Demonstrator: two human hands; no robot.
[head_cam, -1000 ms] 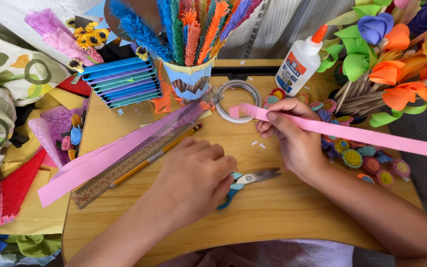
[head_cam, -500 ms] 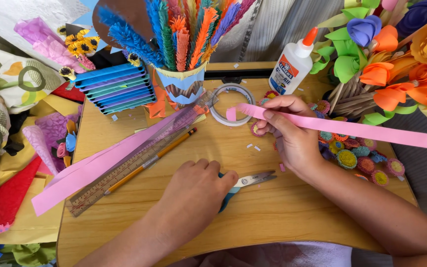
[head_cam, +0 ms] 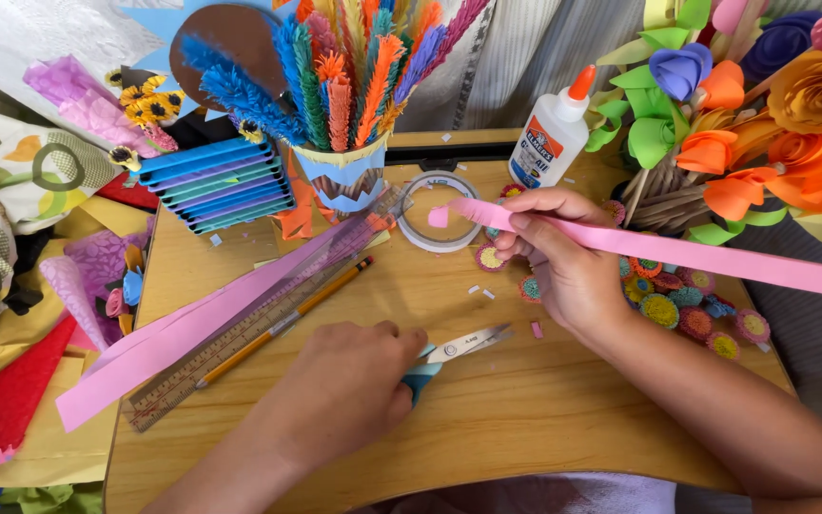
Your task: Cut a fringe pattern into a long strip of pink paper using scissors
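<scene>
My right hand [head_cam: 568, 257] pinches a long pink paper strip [head_cam: 706, 255] near its left end; the strip runs off to the right edge. My left hand [head_cam: 349, 385] rests over the teal handles of a pair of scissors [head_cam: 463, 345] lying on the wooden table [head_cam: 544, 419], its fingers closed around them; the blades point right. More pink strips [head_cam: 178, 333], a clear ruler [head_cam: 240, 338] and a yellow pencil [head_cam: 306, 305] lie slanted to the left of that hand.
A tape roll [head_cam: 435, 228], a white glue bottle [head_cam: 552, 138] and a cup of fringed paper feathers [head_cam: 344, 176] stand at the back. Paper flowers [head_cam: 763, 114] fill the right, small quilled discs [head_cam: 677, 305] lie beneath them. Coloured paper sheets are piled on the left.
My left hand has slid right and closed over the scissors' handles. My right hand keeps the pink strip in about the same place.
</scene>
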